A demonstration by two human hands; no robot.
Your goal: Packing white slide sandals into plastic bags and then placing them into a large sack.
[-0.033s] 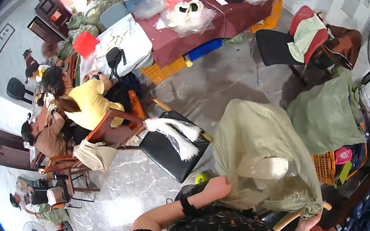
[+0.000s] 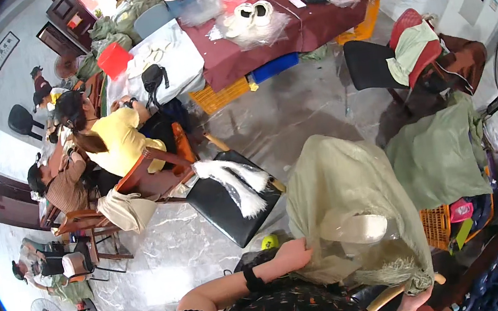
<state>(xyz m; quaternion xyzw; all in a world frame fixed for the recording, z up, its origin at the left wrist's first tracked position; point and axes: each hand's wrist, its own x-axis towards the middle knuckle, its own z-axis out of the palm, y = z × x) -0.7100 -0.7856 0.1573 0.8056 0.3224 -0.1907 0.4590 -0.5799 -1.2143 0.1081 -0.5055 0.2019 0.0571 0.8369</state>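
Note:
A large pale-green woven sack (image 2: 327, 170) stands open in front of me, its mouth facing me. My left hand (image 2: 293, 255) is closed on the left edge of its rim. At the lower right, my right hand (image 2: 414, 304) grips the sack's bunched, frayed edge; its fingers are partly hidden. Inside the sack lies clear plastic wrapping (image 2: 343, 260) around a smooth whitish piece (image 2: 366, 228), whose kind I cannot make out.
Left of the sack, a black-seated chair (image 2: 234, 205) bears white fringed cloth (image 2: 237, 186), near a yellow-green ball (image 2: 269, 241). A filled green sack (image 2: 437, 154) tops an orange crate (image 2: 439, 229) at right. People sit at left; a maroon-covered table (image 2: 223, 63) stands beyond.

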